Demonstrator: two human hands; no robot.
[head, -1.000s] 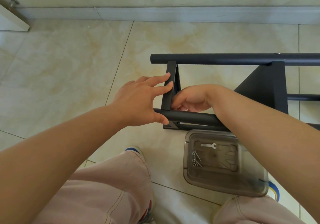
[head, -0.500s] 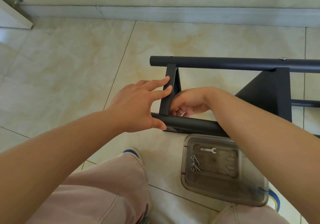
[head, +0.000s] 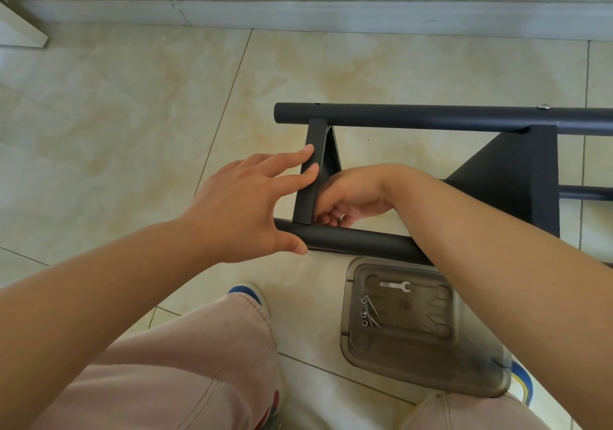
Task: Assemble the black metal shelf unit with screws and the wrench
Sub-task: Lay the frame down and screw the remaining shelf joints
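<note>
Fitting end shelf panel (head: 313, 170) between tubes. Left hand (head: 245, 204) spread wide, fingertips bracing panel, thumb on near tube (head: 358, 240). Right hand (head: 351, 197) curled behind panel; contents hidden, likely starting screw. Next: wrench (head: 394, 286) and screws (head: 368, 311), in tray (head: 421, 376) below right forearm.

1. No text, label, brand, number or sign can be read anywhere in this view.
2. The black shelf frame (head: 431, 116) shows plain painted metal, unmarked.
3. The clear tray (head: 414, 373) holding the wrench (head: 394, 286) and screws (head: 369, 311) carries moulded ridges only; no lettering can be made out.
</note>
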